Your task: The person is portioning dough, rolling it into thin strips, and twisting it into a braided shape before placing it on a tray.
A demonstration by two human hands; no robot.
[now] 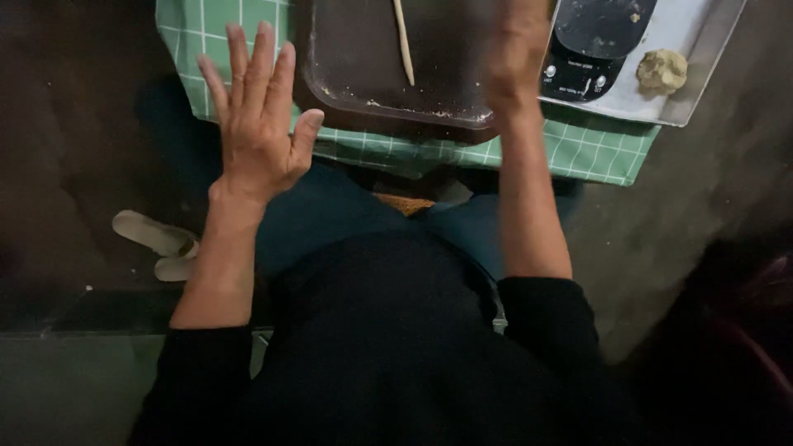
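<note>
Left hand (258,116) splayed empty beside dark tray (363,74), right hand (516,49) blurred over its right rim, grip can't tell; tray likely rigid, light, floury-slick, best held by rims.

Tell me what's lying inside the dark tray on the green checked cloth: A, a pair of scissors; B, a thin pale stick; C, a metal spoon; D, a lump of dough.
B: a thin pale stick lies in the dark tray; the lump of dough sits apart on the light tray by the scale.
</note>
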